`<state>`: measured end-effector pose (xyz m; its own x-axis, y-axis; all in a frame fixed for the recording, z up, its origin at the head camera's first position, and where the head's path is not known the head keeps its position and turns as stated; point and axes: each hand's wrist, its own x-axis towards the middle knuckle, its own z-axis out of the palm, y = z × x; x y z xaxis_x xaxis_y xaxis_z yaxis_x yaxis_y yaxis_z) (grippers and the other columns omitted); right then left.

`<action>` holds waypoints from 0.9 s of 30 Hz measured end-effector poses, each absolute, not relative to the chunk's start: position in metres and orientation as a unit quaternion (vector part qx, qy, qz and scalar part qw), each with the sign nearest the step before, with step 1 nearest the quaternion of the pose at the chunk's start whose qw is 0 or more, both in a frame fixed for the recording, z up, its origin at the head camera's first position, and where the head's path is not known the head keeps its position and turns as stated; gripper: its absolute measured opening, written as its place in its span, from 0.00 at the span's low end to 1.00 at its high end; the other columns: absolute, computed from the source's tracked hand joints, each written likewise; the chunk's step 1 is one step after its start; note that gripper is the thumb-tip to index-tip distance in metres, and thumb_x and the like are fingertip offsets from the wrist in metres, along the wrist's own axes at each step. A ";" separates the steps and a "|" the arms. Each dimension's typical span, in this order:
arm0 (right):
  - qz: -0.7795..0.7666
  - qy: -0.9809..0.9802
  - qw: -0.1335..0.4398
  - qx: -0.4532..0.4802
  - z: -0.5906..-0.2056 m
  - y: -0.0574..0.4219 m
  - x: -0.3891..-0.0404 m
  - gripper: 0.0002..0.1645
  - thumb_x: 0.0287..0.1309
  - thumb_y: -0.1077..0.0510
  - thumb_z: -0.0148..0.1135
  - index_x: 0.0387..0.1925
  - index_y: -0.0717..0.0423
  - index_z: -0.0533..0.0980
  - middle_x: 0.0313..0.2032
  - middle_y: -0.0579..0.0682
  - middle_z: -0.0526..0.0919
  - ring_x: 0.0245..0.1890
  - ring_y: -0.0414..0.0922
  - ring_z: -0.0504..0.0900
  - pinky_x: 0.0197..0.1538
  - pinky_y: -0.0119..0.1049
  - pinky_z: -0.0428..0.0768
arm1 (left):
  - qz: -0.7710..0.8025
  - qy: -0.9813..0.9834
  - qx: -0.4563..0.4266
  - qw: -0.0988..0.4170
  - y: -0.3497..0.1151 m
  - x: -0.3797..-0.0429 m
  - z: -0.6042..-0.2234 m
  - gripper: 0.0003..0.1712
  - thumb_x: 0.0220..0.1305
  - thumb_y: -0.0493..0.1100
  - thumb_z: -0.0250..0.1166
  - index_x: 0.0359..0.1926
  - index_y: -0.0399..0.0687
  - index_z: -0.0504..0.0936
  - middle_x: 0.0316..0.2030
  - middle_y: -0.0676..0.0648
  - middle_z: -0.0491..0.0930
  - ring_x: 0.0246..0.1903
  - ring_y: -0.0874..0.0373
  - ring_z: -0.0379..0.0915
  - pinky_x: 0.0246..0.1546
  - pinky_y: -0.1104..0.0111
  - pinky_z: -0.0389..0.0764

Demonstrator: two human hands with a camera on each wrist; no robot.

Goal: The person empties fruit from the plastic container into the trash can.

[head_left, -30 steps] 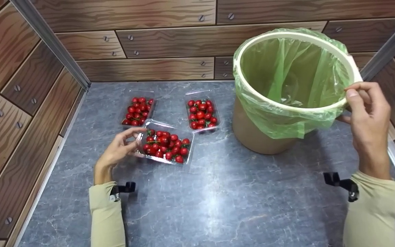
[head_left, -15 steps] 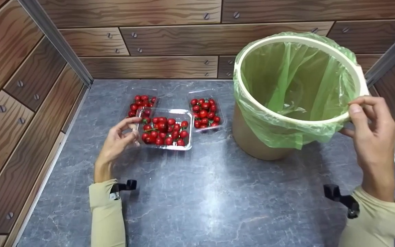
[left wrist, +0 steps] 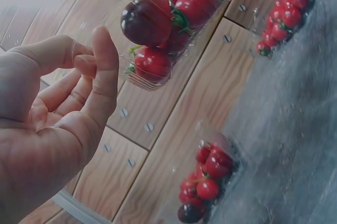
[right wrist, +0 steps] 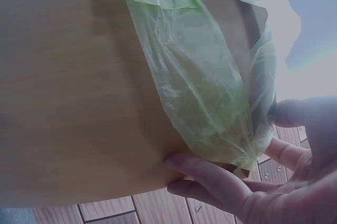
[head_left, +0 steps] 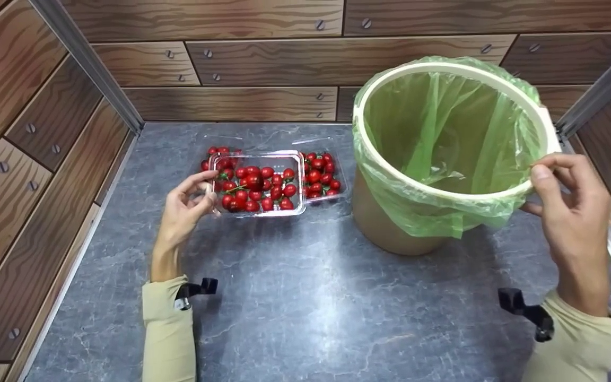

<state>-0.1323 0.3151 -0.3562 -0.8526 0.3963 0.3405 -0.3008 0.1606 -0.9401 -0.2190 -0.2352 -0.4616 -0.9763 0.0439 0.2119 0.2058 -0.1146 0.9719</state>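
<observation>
Marbled tabletop; plank-patterned walls; left hand in pinch on tray; right hand likewise on bin.

The left hand has carried its tomato tray farther up the head view and squared it, covering more of the left rear tray and right rear tray; the bin has shifted leftward and nearer

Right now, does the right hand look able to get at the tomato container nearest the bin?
Probably not: the right hand grips the rim of the bin, and the bin itself stands between that hand and the container. If it let go, the way round the front looks fairly free.
</observation>
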 end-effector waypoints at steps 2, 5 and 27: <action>0.651 -0.711 0.264 -0.031 -0.355 0.314 -0.130 0.10 0.69 0.65 0.62 0.47 0.68 0.79 0.50 0.60 0.81 0.38 0.45 0.87 0.31 0.31 0.88 | -0.743 -0.659 -0.098 0.061 -0.233 -0.217 -0.459 0.27 0.61 0.18 0.58 0.62 0.29 0.78 0.36 0.37 0.76 0.24 0.53 0.78 0.24 0.61 0.88; 0.654 -0.711 0.259 -0.029 -0.355 0.311 -0.126 0.10 0.69 0.65 0.62 0.47 0.68 0.78 0.49 0.60 0.81 0.38 0.46 0.87 0.33 0.32 0.88 | -0.754 -0.645 -0.105 0.070 -0.229 -0.213 -0.453 0.27 0.62 0.18 0.58 0.62 0.28 0.77 0.34 0.41 0.76 0.24 0.55 0.77 0.23 0.62 0.87; 0.749 -0.595 0.291 0.013 -0.373 0.304 -0.127 0.16 0.70 0.69 0.56 0.56 0.72 0.77 0.47 0.65 0.79 0.37 0.48 0.81 0.37 0.31 0.89 | -0.774 -0.602 -0.138 0.137 -0.198 -0.200 -0.407 0.26 0.60 0.17 0.58 0.60 0.26 0.78 0.31 0.41 0.75 0.24 0.56 0.75 0.22 0.67 0.85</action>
